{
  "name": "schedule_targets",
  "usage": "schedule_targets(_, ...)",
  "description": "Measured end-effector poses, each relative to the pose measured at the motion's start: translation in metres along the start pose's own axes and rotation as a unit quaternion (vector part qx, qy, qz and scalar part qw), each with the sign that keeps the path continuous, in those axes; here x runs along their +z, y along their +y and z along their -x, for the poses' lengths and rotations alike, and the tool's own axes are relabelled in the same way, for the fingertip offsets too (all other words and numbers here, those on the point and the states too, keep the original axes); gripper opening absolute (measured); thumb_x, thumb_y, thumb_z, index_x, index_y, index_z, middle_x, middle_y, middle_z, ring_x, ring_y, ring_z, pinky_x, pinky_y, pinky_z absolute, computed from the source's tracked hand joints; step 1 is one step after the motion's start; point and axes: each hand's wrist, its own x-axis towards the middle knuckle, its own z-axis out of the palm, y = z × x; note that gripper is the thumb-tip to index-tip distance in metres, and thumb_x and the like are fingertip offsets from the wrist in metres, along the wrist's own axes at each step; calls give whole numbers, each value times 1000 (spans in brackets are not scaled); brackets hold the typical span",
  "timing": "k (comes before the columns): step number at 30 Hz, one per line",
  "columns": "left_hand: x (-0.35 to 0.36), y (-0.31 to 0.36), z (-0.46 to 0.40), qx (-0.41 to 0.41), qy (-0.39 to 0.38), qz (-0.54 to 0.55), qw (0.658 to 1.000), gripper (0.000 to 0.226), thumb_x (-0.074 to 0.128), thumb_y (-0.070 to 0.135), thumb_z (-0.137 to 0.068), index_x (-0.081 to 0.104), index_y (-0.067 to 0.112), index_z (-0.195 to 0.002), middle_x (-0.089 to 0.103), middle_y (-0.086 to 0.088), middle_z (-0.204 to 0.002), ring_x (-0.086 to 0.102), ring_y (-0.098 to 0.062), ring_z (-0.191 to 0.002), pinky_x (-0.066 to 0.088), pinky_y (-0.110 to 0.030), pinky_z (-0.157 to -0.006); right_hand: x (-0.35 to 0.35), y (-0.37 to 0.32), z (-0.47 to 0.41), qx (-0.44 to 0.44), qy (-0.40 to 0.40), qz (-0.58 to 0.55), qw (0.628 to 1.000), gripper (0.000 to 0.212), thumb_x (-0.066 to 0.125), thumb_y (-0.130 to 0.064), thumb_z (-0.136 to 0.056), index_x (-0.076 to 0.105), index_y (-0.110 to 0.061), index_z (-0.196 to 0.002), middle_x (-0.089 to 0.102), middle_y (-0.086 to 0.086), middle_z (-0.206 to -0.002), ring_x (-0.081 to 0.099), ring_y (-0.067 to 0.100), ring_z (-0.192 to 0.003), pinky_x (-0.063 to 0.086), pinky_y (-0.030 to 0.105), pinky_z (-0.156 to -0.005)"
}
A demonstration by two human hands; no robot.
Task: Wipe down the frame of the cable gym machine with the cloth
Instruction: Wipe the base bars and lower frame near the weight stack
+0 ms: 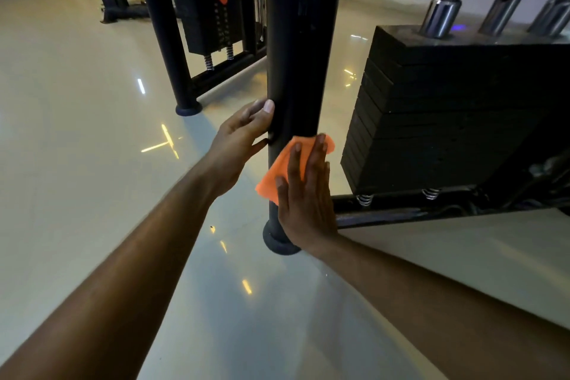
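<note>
A thick black upright post [300,40] of the cable machine frame stands in the middle of the view, ending in a round rubber foot [276,242] on the floor. An orange cloth [279,171] lies flat against the lower part of the post. My right hand [303,194] presses the cloth to the post with straight fingers pointing up. My left hand [243,145] rests on the post's left side just above the cloth, thumb along the front and fingers reaching behind it.
A black weight stack [447,108] on springs sits right of the post, over a low frame bar [401,213]. A second post [168,34] and another weight stack [212,9] with a red pin stand behind on the left. Glossy pale floor [92,148] surrounds them.
</note>
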Motion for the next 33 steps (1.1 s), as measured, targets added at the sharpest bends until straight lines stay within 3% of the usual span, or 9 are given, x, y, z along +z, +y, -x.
schedule_targets(3, 2, -10, -2, -12, 5, 5, 1000, 57, 54, 51, -109, 44, 32, -162, 55, 13, -155, 53, -15, -144, 53, -23, -98, -4, -12, -28, 22, 43, -38, 998, 79, 40, -48, -116, -15, -28, -170, -37, 2, -174, -5, 41, -168, 24, 67, -129)
schedule_targets(8, 2, -35, -4, -17, -10, 3, 1000, 59, 51, 55, -110, 43, 30, -163, 56, 11, -158, 51, -14, -147, 44, -42, -122, 11, 15, 3, -17, -8, 36, 999, 80, 35, -51, -114, -14, -24, -172, -27, 10, -178, 2, 45, -167, 30, 66, -127)
schedule_targets(13, 6, -53, 2, -40, -13, 6, 999, 52, 47, 51, -113, 47, 31, -160, 61, 15, -152, 56, -10, -142, 45, -41, -121, 21, 22, 24, -9, -48, 39, 998, 89, 49, -47, -112, -13, -22, -172, -12, 19, -180, 5, 48, -166, 30, 67, -127)
schedule_targets(17, 1, -58, -1, -49, -10, 7, 999, 58, 52, 57, -109, 47, 31, -160, 58, 11, -154, 56, -17, -142, 47, -50, -120, 7, 11, -17, -28, 15, -16, 999, 70, 31, -54, -115, 1, -20, -169, -11, 8, -178, 10, 49, -165, 30, 65, -128)
schedule_targets(20, 5, -60, 1, -41, -8, 25, 999, 51, 49, 52, -112, 50, 30, -159, 61, 12, -152, 57, -13, -142, 45, -45, -121, 8, 25, -3, -56, 9, 8, 998, 70, 29, -54, -115, 4, -18, -169, -17, 9, -176, 16, 49, -163, 35, 62, -127)
schedule_targets(23, 10, -67, 4, -38, -12, 34, 999, 47, 45, 47, -115, 53, 28, -156, 63, 11, -151, 56, -10, -142, 41, -40, -124, 26, 58, 44, -74, -62, 48, 994, 83, 38, -48, -111, -8, -16, -173, -19, 15, -177, 23, 51, -160, 41, 66, -122)
schedule_targets(25, 13, -74, 7, -51, -10, 32, 998, 48, 45, 48, -114, 52, 27, -157, 63, 11, -151, 56, -10, -143, 40, -40, -126, 35, 71, 59, -85, -97, 63, 990, 88, 36, -49, -110, -21, -19, -171, -24, 16, -178, 18, 50, -162, 38, 68, -123)
schedule_targets(29, 16, -88, 12, -71, -2, 44, 997, 48, 46, 49, -113, 54, 29, -156, 64, 14, -149, 57, -7, -140, 42, -39, -124, 37, 51, 41, -37, -40, 19, 998, 84, 43, -48, -113, -11, -16, -170, 9, 29, -177, 28, 55, -157, 23, 57, -125)
schedule_targets(33, 17, -100, 12, -89, 2, 50, 995, 50, 49, 53, -111, 57, 29, -153, 66, 12, -147, 58, -11, -140, 44, -41, -122, 41, 44, 31, -1, -28, -27, 999, 78, 38, -52, -114, -12, -25, -167, 11, 28, -177, 27, 55, -157, 23, 57, -125)
